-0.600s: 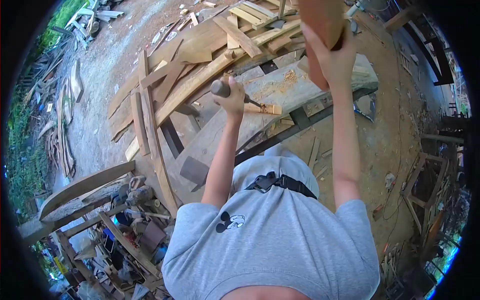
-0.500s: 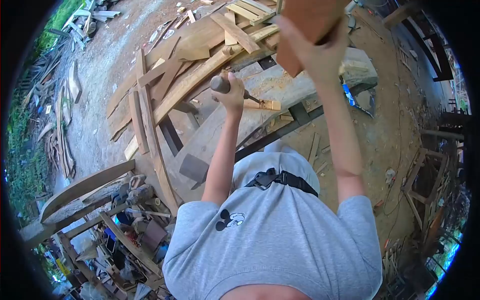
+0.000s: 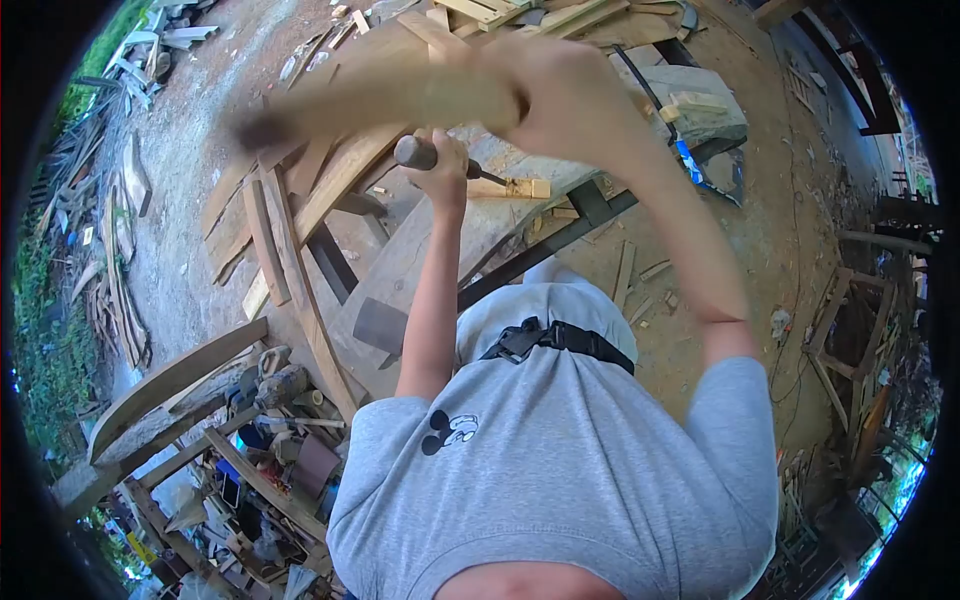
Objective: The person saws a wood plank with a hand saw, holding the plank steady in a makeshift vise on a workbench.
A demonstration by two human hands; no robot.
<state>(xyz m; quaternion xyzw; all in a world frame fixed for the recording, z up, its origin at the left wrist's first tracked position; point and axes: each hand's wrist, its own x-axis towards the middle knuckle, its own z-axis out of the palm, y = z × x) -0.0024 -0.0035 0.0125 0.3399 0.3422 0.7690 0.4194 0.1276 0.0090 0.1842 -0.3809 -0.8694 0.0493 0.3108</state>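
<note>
My left hand (image 3: pixel 447 172) is wrapped round the handle of a chisel (image 3: pixel 416 153), with the rounded dark handle end showing at its left. The blade slants down to the right onto a small light wood block (image 3: pixel 520 188), which lies on a thick grey slab (image 3: pixel 486 216). Above and to the right, my right hand (image 3: pixel 565 95) grips a wooden mallet (image 3: pixel 400 100), smeared by motion and extending left over the chisel. Its dark far end is blurred.
Long boards (image 3: pixel 300 270) and offcuts lie beyond and left of the slab. A dark blocky tool head (image 3: pixel 379 325) rests near my left forearm. A blue-handled tool (image 3: pixel 690 165) is at the slab's right end. Cluttered scraps fill the lower left.
My right hand has moved left, and the mallet has swung from upright at the top to stretched out leftward. My left hand remains on the chisel at the block.
</note>
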